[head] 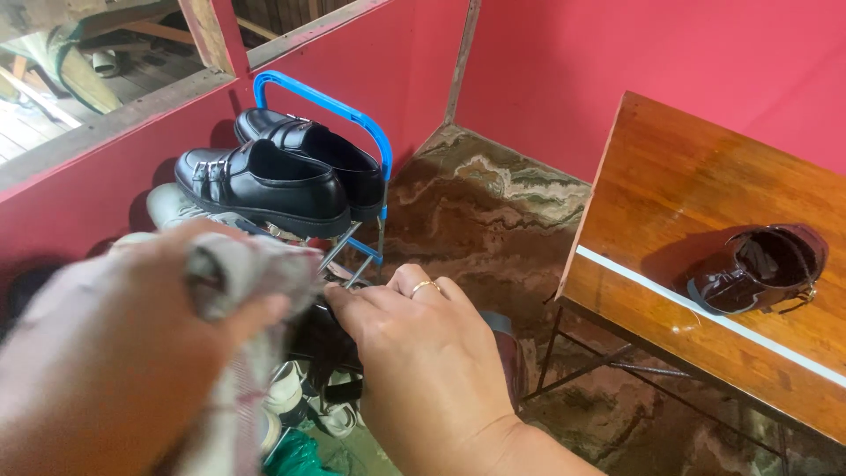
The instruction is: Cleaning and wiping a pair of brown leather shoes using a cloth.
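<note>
At lower centre, my right hand (423, 353) pins a dark shoe (330, 339) steady, fingers closed over it, while my left hand (115, 353), blurred at lower left, bunches a cloth (238, 273) against it. Black loafers (264, 176) sit on the blue rack (339, 110) above; another shoe (758, 269) rests on the table (670, 194), right.
</note>
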